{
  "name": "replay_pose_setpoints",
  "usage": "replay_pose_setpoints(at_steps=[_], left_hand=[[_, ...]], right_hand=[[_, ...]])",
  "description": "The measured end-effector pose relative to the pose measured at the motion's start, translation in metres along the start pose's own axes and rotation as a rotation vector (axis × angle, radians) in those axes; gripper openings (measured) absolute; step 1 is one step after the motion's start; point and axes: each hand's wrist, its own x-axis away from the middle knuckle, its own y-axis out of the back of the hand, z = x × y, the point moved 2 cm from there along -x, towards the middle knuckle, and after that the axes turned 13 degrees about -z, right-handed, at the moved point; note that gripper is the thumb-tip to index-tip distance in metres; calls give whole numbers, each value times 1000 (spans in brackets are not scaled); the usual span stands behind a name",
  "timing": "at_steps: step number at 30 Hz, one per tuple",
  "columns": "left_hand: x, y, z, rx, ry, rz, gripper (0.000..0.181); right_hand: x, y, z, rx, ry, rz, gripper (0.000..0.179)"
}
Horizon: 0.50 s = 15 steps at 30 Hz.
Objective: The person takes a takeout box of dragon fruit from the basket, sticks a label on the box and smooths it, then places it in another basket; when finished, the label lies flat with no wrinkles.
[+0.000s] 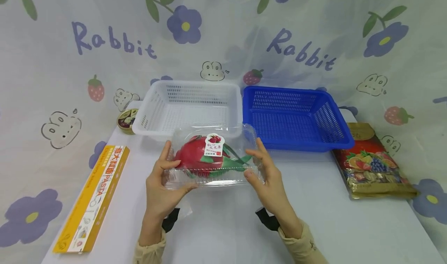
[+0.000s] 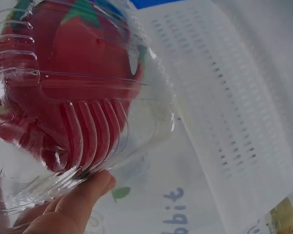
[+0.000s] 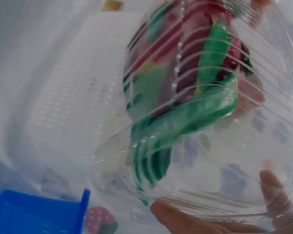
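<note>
Both hands hold a clear plastic clamshell box (image 1: 230,178) up over the table, in front of the two baskets. Inside lies a red dragon fruit (image 1: 190,153) with green scales; a white sticker (image 1: 214,144) with a fruit picture is on the lid. My left hand (image 1: 164,182) grips the box's left end, thumb along the near edge. At the right end my right hand (image 1: 270,178) grips it, thumb at the front edge and fingers on the side. In the left wrist view the dragon fruit (image 2: 88,58) shows through ribbed plastic; its green tips (image 3: 185,117) fill the right wrist view.
Behind the box stand a white basket (image 1: 188,86) and a blue basket (image 1: 297,145). A yellow pasta box (image 1: 92,198) lies at left, a small round tin (image 1: 126,120) beside the white basket. A red and gold fruit-print bag (image 1: 373,167) lies at right.
</note>
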Motion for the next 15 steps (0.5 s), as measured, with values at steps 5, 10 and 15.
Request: replay_pose_setpoints(at_steps=[5, 10, 15], left_hand=[[-24, 6, 4, 70, 18, -15, 58], [-44, 12, 9, 102, 34, -18, 53], [-64, 15, 21, 159, 120, -32, 52]], right_hand=[[-10, -9, 7, -49, 68, 2, 52], [-21, -19, 9, -104, 88, 13, 54], [-32, -35, 2, -97, 37, 11, 54]])
